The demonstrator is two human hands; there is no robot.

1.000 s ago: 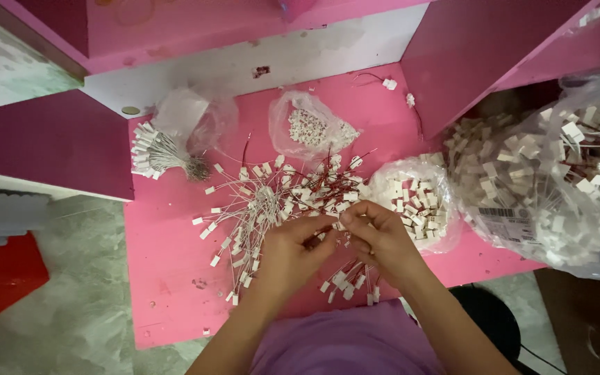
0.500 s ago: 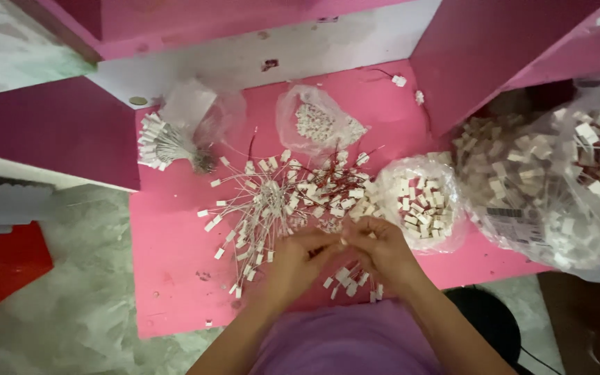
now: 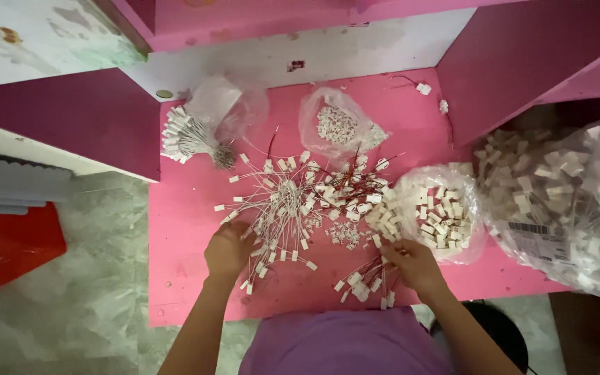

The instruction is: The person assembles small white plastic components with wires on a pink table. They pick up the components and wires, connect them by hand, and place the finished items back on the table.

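Left hand [image 3: 227, 250] rests fingers-down on the near edge of the spread pile of white-tagged wires [image 3: 282, 201], grip on any single wire not discernible; right hand [image 3: 411, 262], well apart from it, pinches at a small bunch of tagged wires [image 3: 366, 281] lying just to its left. Between the hands sits a scatter of tiny white connectors [image 3: 345, 235]. Just beyond the right hand an open clear bag of white housings [image 3: 439, 212] crowds the pink tabletop [image 3: 182, 229], with a larger bag [image 3: 564, 201] further right and a tied wire bundle [image 3: 189, 137] beyond the left hand.
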